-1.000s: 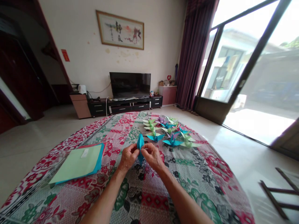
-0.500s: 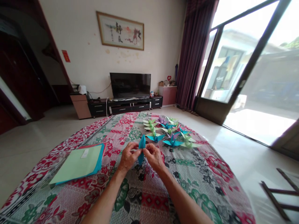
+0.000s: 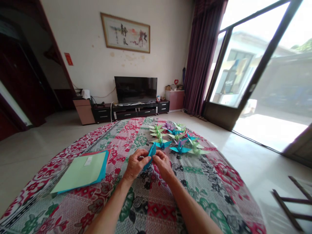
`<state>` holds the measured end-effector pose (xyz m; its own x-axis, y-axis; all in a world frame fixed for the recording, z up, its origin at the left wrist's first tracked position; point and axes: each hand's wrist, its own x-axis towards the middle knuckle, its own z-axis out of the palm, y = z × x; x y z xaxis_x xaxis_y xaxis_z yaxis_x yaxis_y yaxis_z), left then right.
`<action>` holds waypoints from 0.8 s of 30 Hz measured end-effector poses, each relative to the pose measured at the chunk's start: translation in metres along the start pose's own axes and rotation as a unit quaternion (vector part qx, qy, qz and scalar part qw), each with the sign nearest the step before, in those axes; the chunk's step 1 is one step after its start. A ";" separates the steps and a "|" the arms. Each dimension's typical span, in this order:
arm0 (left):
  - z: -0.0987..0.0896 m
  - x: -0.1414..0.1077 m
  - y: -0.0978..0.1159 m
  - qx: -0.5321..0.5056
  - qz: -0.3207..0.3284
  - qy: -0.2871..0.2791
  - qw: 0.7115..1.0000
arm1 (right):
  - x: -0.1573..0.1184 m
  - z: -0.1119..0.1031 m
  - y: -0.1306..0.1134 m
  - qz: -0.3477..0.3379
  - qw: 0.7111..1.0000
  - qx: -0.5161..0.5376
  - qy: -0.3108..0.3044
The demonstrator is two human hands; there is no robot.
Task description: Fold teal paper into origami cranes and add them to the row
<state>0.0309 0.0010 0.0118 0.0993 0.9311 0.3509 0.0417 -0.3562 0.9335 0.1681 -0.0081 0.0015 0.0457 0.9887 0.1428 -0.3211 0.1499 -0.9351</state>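
Observation:
A piece of folded blue paper (image 3: 152, 150) is pinched between both hands above the middle of the table. My left hand (image 3: 136, 163) grips it from the left, thumb and fingers closed on it. From the right, my right hand (image 3: 162, 162) pinches it the same way. The paper is narrow, pointed at the top and tilted to the right; its lower part is partly hidden by the fingers. Just beyond the hands stand several folded paper cranes, among them a blue crane (image 3: 162, 143) and another blue crane with a purple part (image 3: 180, 148).
A flowered cloth (image 3: 156, 198) covers the round table. At left lies a stack of coloured paper sheets (image 3: 78, 174), light green on top, with a small white slip (image 3: 88, 161). Light green cranes (image 3: 158, 133) stand farther back. A dark wooden frame (image 3: 292, 204) is at the right.
The folded blue paper has turned from nearly upright to leaning right, with its top shifted right. Both hands still pinch it, their fingers slightly moved.

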 end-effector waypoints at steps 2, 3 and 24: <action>0.002 -0.001 0.003 0.010 0.014 -0.009 1.000 | 0.001 -0.002 0.002 0.012 0.999 0.035 -0.003; 0.002 -0.002 0.005 0.010 0.020 -0.015 1.000 | 0.001 -0.003 0.003 0.018 0.998 0.052 -0.006; 0.005 0.002 -0.005 -0.092 -0.038 -0.009 0.995 | 0.004 -0.004 0.011 0.029 0.999 0.013 -0.028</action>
<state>0.0361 0.0043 0.0078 0.1215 0.9526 0.2789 -0.1318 -0.2630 0.9558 0.1689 -0.0024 -0.0094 -0.0274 0.9939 0.1067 -0.3453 0.0908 -0.9341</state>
